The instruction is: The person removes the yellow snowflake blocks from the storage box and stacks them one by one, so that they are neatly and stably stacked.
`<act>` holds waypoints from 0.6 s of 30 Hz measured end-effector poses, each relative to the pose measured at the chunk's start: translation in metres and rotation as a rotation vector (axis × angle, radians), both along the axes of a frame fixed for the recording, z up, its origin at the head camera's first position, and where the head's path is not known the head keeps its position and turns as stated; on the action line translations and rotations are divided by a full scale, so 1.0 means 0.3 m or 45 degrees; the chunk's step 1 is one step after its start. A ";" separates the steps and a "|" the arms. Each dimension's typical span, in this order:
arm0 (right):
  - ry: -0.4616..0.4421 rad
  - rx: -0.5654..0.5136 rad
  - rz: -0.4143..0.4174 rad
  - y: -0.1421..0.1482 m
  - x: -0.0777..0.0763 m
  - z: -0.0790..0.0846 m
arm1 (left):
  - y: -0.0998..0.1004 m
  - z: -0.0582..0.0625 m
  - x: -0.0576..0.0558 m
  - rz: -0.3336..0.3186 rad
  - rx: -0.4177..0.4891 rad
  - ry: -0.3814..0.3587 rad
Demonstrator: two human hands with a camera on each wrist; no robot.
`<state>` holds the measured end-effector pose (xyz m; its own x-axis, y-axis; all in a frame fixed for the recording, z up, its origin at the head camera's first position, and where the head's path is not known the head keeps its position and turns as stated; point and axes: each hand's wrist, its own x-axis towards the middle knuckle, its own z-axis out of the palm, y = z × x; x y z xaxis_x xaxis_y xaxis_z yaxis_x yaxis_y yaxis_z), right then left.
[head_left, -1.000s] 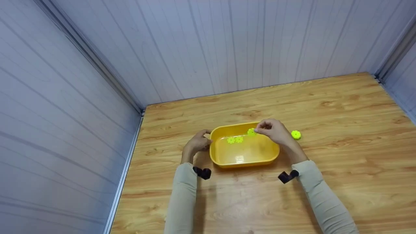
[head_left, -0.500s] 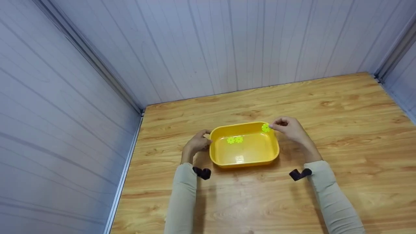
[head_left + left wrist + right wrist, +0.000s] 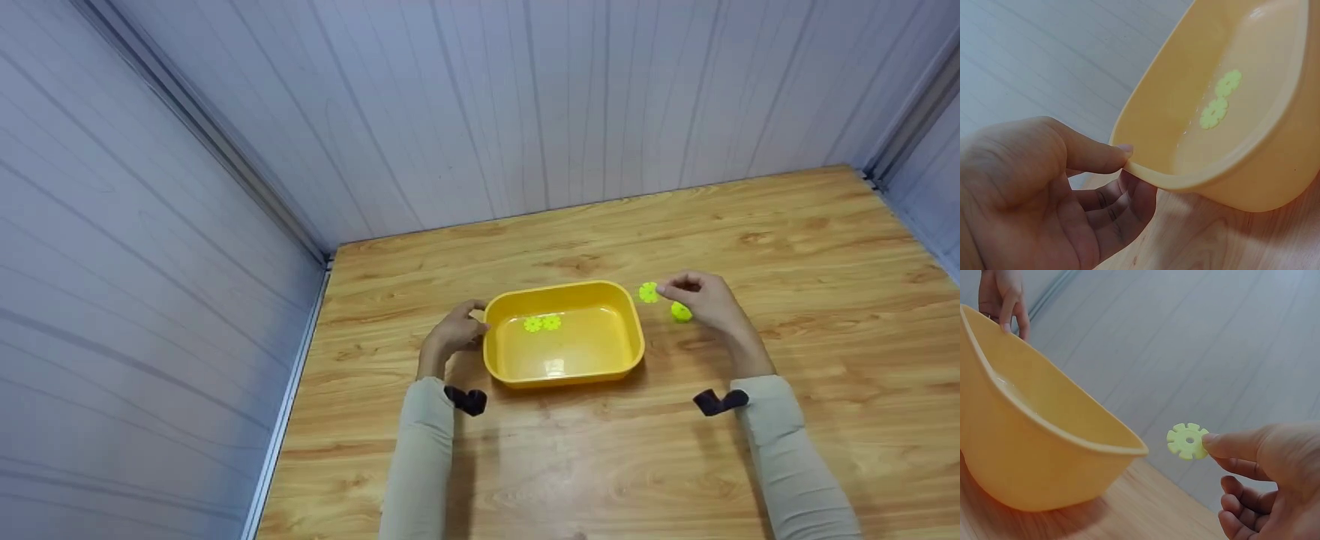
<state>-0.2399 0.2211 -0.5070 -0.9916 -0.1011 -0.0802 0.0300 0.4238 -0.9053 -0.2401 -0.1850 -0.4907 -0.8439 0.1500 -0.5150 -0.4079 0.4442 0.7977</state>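
Observation:
My left hand pinches the left rim of a yellow plastic basin, thumb on the inside and fingers curled beneath the lip in the left wrist view. Inside the basin lie two yellow-green notched discs, flower-shaped, one disc beside the other disc. Between thumb and index finger, my right hand holds another notched disc with a small centre hole, in the air just past the basin's right rim. Its other fingers are loosely curled.
More yellow-green notched discs, seemingly stacked, sit on the wooden table right of the basin, partly behind my right hand. A pale panelled wall rises behind the table, and another wall stands at the left.
My right hand has moved right with its disc, from over the basin to outside its right rim, near the stack. The left hand, the basin and the two discs inside have stayed put.

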 end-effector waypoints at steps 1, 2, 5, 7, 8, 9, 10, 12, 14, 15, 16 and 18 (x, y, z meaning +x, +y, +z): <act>-0.003 0.002 -0.010 0.009 0.000 -0.004 | 0.001 0.000 0.000 0.003 0.001 -0.001; -0.005 0.007 -0.018 0.018 0.000 -0.007 | 0.001 0.000 0.000 0.007 0.002 -0.003; -0.019 0.026 -0.041 0.043 0.004 -0.017 | 0.002 -0.001 -0.001 0.005 0.006 -0.005; -0.032 0.041 -0.055 0.059 0.007 -0.024 | 0.001 0.000 -0.001 0.001 0.003 -0.002; -0.037 0.056 -0.059 0.067 0.008 -0.028 | 0.001 0.000 -0.001 -0.001 0.002 0.000; -0.046 0.067 -0.066 0.074 0.009 -0.033 | 0.000 0.000 -0.001 -0.001 0.003 0.000; -0.055 0.078 -0.073 0.081 0.011 -0.037 | 0.000 0.001 0.000 -0.002 0.003 0.001; -0.078 0.101 -0.083 0.094 0.012 -0.046 | 0.000 0.002 0.001 -0.005 0.000 0.005; -0.114 0.113 -0.089 0.105 0.013 -0.055 | 0.001 0.004 0.002 -0.006 0.002 0.004; -0.131 0.115 -0.088 0.110 0.014 -0.058 | 0.001 0.004 0.002 -0.008 -0.001 0.006; -0.150 0.118 -0.089 0.115 0.014 -0.062 | 0.002 0.006 0.002 -0.009 -0.004 0.007; -0.186 0.120 -0.093 0.123 0.015 -0.068 | 0.003 0.006 0.002 -0.008 -0.005 0.008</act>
<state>-0.2352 0.2581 -0.5273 -0.9731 -0.0144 -0.2299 0.1923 0.4982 -0.8455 -0.2395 -0.1841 -0.4889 -0.8460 0.1536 -0.5106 -0.4001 0.4501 0.7983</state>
